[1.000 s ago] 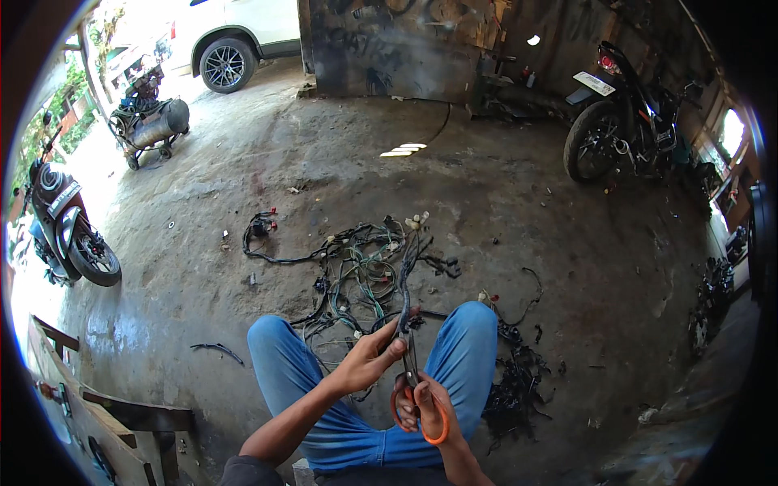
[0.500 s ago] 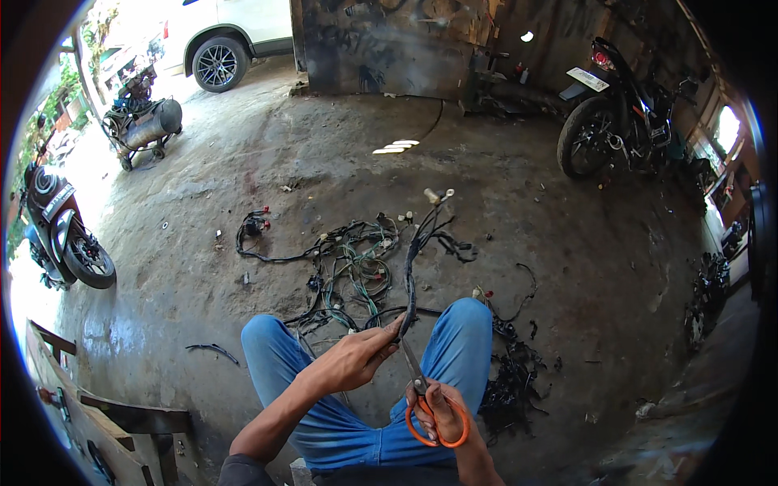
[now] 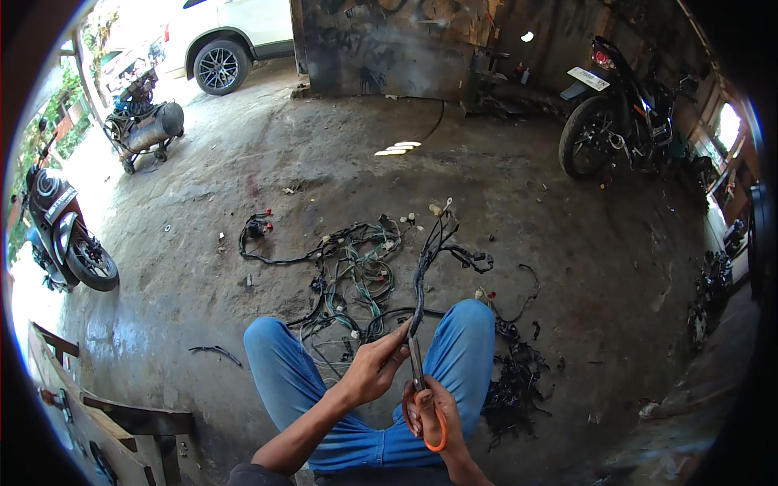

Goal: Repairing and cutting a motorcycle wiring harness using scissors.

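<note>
Between my knees, my left hand (image 3: 374, 364) grips a black taped wiring harness (image 3: 419, 290), its branches and connectors fanning out at the far end. My right hand (image 3: 438, 409) is closed on orange-handled scissors (image 3: 416, 364). Their blades point away from me, with the tips against the harness beside my left fingertips. One orange loop shows around my right fingers. The harness end under my left hand is hidden. Beyond my knees a tangle of green and black wires (image 3: 356, 275) with white and red connectors lies on the floor.
Scraps of black tape (image 3: 515, 381) lie right of my right knee. A wooden bench (image 3: 105, 421) stands at the lower left. Motorcycles (image 3: 600, 121) stand at the far right and left; an air compressor (image 3: 146, 130) and white car (image 3: 243, 32) are far left.
The scissors have turned more upright, and their blades look closer together. The harness has shifted slightly right, its far branches swinging round. My left hand has moved a little with it.
</note>
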{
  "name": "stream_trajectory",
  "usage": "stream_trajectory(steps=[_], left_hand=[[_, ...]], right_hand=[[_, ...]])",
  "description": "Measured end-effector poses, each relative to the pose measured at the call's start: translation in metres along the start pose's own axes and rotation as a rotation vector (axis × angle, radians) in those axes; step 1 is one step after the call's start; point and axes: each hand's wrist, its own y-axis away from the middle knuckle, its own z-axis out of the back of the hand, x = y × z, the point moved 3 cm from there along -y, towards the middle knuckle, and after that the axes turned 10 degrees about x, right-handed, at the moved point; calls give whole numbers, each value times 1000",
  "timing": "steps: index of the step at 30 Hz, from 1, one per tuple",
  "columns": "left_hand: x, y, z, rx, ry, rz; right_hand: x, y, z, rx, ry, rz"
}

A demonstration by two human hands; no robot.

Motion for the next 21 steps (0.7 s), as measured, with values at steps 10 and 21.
stream_trajectory(steps=[10,21], left_hand=[[8,0,-9,-126,24,-22],[8,3,-7,-102,-8,-23]], right_hand=[[13,-10,-16,-34,-141,-9],[12,-16,-11,61,-360,5]])
